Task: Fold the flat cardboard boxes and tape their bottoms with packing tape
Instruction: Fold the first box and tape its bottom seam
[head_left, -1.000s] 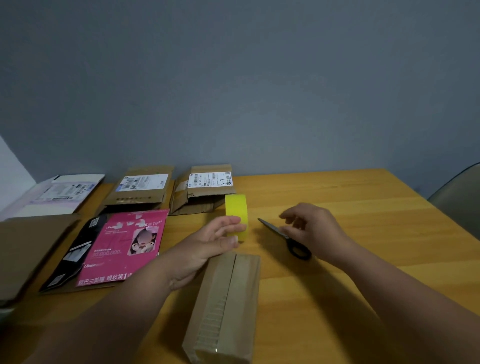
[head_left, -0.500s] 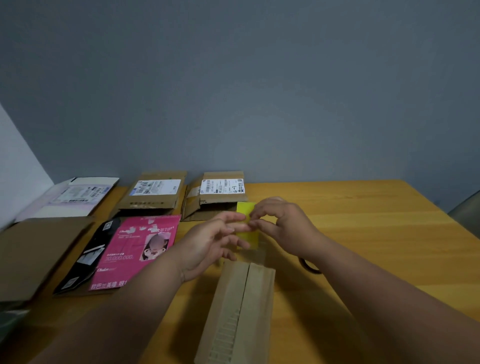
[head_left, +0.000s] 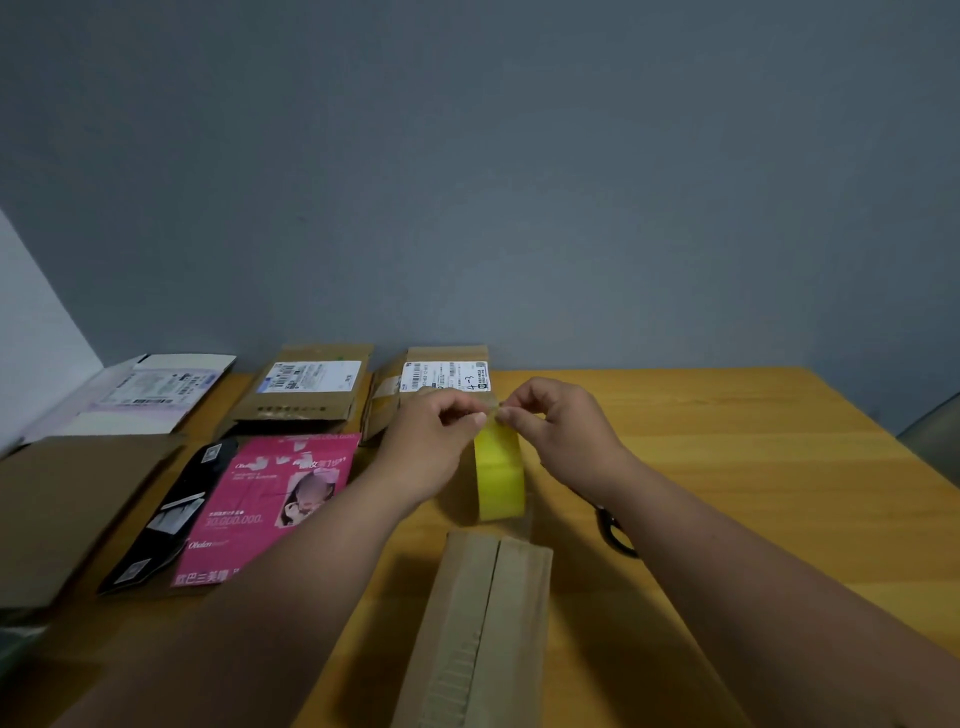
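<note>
Looks like home room, my makeshift packing spot: plain grey wall (head_left: 519, 182), wooden table (head_left: 753, 467), chair edge (head_left: 935, 441) at right, used flattened shipping boxes (head_left: 306, 384) with labels, pink cosmetics carton (head_left: 270, 504).

Right hand (head_left: 558, 431): off the scissors (head_left: 615, 535), now at the top of the yellow tape roll (head_left: 500, 475). Left hand (head_left: 434, 441): shifted from the roll's side to its top. Fingertips of both now pinch there together.
</note>
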